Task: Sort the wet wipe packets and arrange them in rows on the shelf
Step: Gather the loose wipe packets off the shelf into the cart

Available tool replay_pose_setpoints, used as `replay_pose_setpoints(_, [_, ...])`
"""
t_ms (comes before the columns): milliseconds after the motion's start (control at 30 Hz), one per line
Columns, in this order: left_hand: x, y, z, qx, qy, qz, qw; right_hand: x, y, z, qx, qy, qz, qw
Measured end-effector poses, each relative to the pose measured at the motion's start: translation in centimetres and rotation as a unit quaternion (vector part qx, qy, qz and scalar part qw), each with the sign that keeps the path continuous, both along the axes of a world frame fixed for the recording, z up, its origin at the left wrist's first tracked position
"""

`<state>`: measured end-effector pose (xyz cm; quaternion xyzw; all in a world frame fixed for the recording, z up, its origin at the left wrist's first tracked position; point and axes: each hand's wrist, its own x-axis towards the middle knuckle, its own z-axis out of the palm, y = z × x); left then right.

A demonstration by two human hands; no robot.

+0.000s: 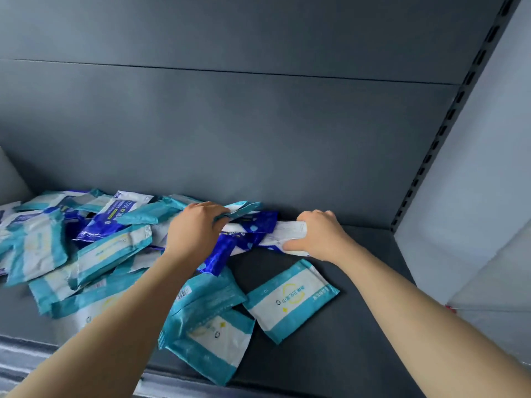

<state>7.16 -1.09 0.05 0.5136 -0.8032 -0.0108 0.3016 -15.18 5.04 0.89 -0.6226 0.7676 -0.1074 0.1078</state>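
A loose heap of wet wipe packets covers the left and middle of the dark grey shelf (359, 326). Most are teal-and-white packets (112, 251); a few are dark blue packets (99, 226). My left hand (195, 228) grips a teal packet (241, 209) at the back of the heap. My right hand (319, 232) grips the white end of a dark blue packet (260, 225) lying near the back wall. One teal-and-white packet (290, 301) lies apart, face up, in front of my right hand. Another teal packet (212, 346) sits near the front edge.
The shelf's grey back wall (258, 139) rises right behind the packets. A slotted upright post (448, 122) and a pale wall bound the right side. The shelf's front lip (28, 351) runs along the bottom left.
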Motion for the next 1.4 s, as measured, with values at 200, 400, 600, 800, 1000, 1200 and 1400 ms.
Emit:
replay_pose_setpoints(200, [1.2,2.5,0.4,-0.01,0.053,-0.11,0.992,1.7,4.6,1.7,0.042,-0.068,-0.072,0.994])
replay_pose_setpoints(400, [2.6,3.8,-1.7,0.083,0.03,-0.241,0.966,3.0,8.3,0.6,0.066,-0.146,-0.099,0.982])
replay_pose_setpoints(600, [2.6,4.0,-2.3,0.07,0.043,-0.225,0.971,3.3,8.6,-0.1,0.077,-0.197,-0.17,0.963])
replay_pose_setpoints(800, [1.3,3.8,-2.1,0.083,0.057,-0.237,0.966,1.7,7.9,-0.1,-0.053,-0.285,-0.267,0.919])
replay_pose_setpoints(1000, [0.4,2.4,-1.5,0.204,0.048,-0.27,0.94,1.7,5.8,-0.2,-0.088,-0.323,-0.234,0.913])
replay_pose_setpoints(1200, [-0.6,-2.5,-1.1,0.256,-0.047,-0.13,0.957,0.3,4.4,-0.7,-0.109,-0.352,-0.207,0.906])
replay_pose_setpoints(1400, [-2.6,-4.0,-0.1,0.294,-0.199,-0.09,0.93,-0.9,3.8,-0.7,-0.066,-0.354,-0.209,0.909])
